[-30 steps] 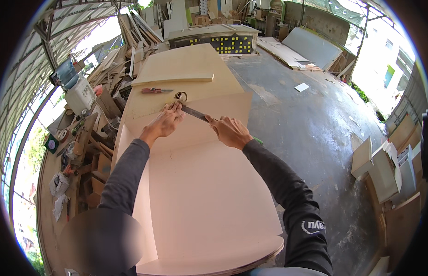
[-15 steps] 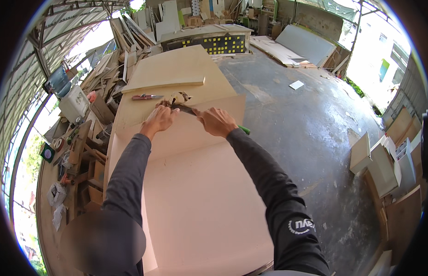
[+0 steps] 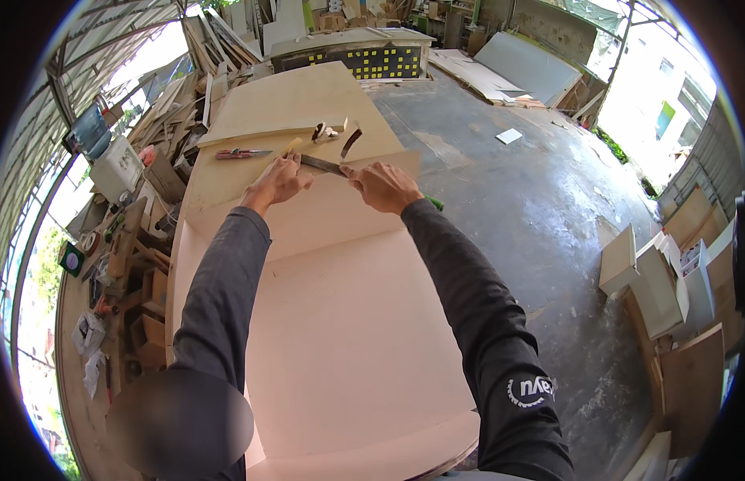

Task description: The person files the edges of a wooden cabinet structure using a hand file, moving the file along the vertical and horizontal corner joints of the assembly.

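Both hands are out over the far edge panel of a large pale pink open cabinet (image 3: 348, 329). My right hand (image 3: 386, 186) is closed on a flat metal file (image 3: 323, 165); a green handle end (image 3: 434, 203) shows beside that wrist. At the file's other end, my left hand (image 3: 278, 181) has its fingers closed round the tip, beside a small yellowish piece (image 3: 292, 145). Beyond the hands lie a crumpled whitish scrap (image 3: 324, 132) and a dark curved strip (image 3: 351, 143). A red-handled tool (image 3: 244, 154) rests left of them on the wood.
A wooden board (image 3: 284, 100) extends ahead. At left stand a cluttered workbench (image 3: 116, 264) and a water dispenser (image 3: 116, 164). Grey concrete floor (image 3: 516, 232) runs along the right, with stacked panels (image 3: 657, 280) at its edge. A black counter with yellow squares (image 3: 364, 62) stands far ahead.
The whitish scrap has shifted away from my hands, and the dark curved strip now shows apart beyond the file. My view has tipped slightly. Both hands stay on the file.
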The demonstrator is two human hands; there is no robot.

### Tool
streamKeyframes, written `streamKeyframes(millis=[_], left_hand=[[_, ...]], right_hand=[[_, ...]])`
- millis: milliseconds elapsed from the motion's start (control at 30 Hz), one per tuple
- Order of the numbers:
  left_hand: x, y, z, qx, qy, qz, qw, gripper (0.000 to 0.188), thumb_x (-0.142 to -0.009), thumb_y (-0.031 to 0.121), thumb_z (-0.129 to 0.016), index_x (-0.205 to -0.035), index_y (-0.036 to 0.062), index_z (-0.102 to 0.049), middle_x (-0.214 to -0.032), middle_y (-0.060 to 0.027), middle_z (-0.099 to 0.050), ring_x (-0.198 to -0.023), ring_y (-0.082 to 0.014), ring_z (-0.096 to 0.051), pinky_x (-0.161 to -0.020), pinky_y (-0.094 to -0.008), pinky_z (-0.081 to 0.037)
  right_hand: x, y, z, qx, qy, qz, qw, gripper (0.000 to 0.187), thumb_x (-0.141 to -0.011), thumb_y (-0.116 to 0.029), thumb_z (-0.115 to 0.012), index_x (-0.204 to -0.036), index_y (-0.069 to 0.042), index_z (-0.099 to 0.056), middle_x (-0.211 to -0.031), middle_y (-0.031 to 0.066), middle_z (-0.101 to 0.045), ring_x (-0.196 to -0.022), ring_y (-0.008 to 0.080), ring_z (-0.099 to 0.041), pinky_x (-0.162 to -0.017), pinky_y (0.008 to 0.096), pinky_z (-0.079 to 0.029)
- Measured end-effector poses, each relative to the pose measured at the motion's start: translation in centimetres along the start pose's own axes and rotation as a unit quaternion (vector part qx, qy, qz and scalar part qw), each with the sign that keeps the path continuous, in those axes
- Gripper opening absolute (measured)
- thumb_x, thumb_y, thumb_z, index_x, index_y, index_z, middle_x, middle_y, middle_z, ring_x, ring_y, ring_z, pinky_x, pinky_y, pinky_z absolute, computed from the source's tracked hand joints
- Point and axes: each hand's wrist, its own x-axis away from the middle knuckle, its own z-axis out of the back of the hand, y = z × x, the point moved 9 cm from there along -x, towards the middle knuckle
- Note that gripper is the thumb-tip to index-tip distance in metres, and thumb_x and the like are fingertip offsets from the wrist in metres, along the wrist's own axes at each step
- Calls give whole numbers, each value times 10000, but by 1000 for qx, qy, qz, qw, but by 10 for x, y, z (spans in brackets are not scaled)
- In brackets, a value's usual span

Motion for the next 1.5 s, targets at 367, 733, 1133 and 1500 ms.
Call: streamKeyframes(millis=[367, 733, 1133, 1500], left_hand=[[-9, 52, -2, -36, -56, 26, 997, 1038, -814, 442, -689, -1484, -215, -244, -1574, -378, -259, -1497, -451, -255, -1240, -443, -258], [5, 69, -15, -124, 27, -53, 990, 1136, -759, 516, -725, -1506, -185, -234, -1601, -348, -231, -1511, -438, -231, -1263, -438, -205], [0, 97, -31, -141, 7, -102, 985, 1183, -727, 560, -724, -1512, -176, -233, -1600, -335, -251, -1518, -424, -220, -1275, -425, -185], [1, 102, -40, -99, -4, -98, 990, 1188, -685, 469, -772, -1488, -210, -218, -1559, -394, -265, -1491, -459, -257, -1260, -440, -206]], right_hand=[[11, 32, 13, -13, 32, 12, 999, 324, -1001, -175, -508, -1270, -175, -688, -842, 211, -694, -719, 398, -683, -644, 508, -538], [48, 38, 17, -50, 28, -16, 998, 381, -982, -155, -525, -1339, -191, -652, -898, 193, -714, -788, 385, -697, -691, 491, -557], [77, 58, 20, -16, 22, -49, 998, 370, -995, -161, -511, -1337, -187, -650, -819, 174, -688, -788, 376, -686, -713, 489, -538], [89, 61, 23, -16, -2, -35, 999, 393, -1015, -196, -506, -1396, -195, -604, -806, 188, -690, -761, 383, -689, -687, 489, -542]])
